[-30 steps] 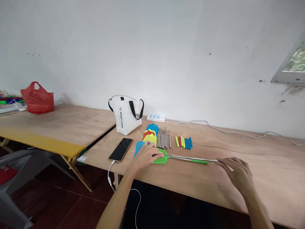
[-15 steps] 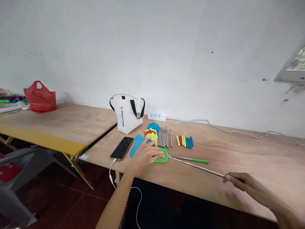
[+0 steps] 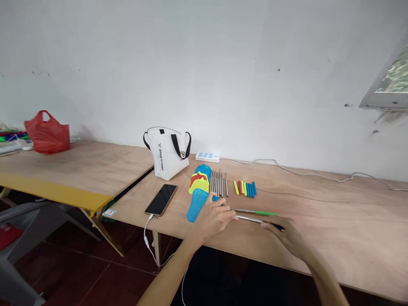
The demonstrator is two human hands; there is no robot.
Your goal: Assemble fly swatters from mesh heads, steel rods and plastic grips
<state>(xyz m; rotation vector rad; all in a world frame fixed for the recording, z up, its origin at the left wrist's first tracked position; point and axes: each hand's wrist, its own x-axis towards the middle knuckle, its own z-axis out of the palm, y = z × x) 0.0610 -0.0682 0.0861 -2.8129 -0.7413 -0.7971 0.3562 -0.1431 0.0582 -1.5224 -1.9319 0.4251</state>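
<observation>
Metal rod, gripped by left hand and right hand, hands closer together than before

I have open table to the right of my right hand. Beyond my left hand, metal tubes block the way; leftward, a blue mesh paddle, then the phone.

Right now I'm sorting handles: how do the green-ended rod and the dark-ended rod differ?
The green-ended rod has a green end; the dark-ended rod looks black there. The right hand holds the dark-ended rod, not the green-ended rod. The dark-ended rod is nearer the front table edge than the green-ended rod. Both have shiny metal shafts running toward the left hand.
</observation>
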